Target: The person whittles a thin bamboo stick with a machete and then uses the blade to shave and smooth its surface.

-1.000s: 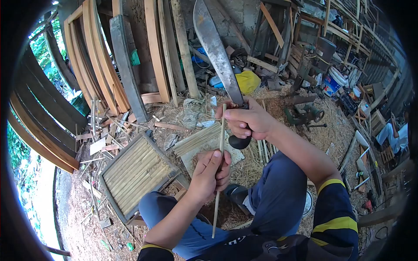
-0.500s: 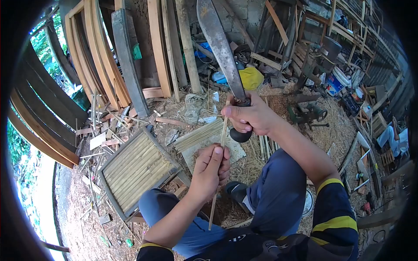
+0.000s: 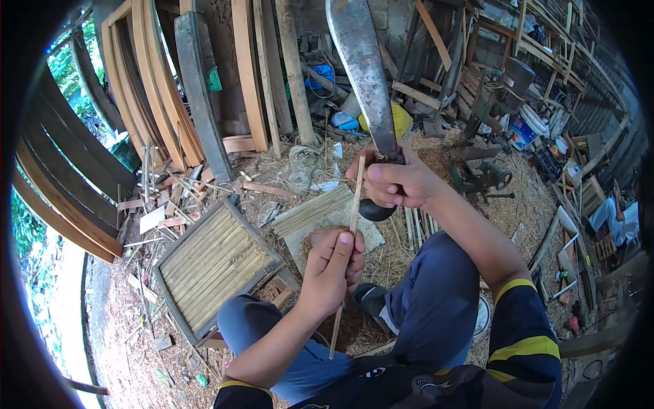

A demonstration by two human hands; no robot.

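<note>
My left hand point(image 3: 332, 267) is closed around a thin bamboo strip point(image 3: 337, 317), which stands nearly upright with its top end beside my right hand. The fingers of my right hand point(image 3: 395, 178) wrap round the black handle of a large machete point(image 3: 364, 75); its worn, dark-spotted blade points up and away from me. Below and behind the hands, a bundle of thin strips point(image 3: 313, 211) lies on a pale flat board point(image 3: 371, 236) on the ground. Whether the strip touches the right fingers is hard to tell.
A framed bamboo-slat panel point(image 3: 218, 269) leans at the left. Curved wooden pieces point(image 3: 160, 82) stand behind it. A green metal vise point(image 3: 480, 178) is right of my hands, and scraps and shavings cover the ground. Another person point(image 3: 616, 217) sits at the far right.
The machete and my right hand have shifted slightly right, and the blade is turned a little. The strip's upper end now stands apart from my right thumb. My left hand has moved slightly right.
</note>
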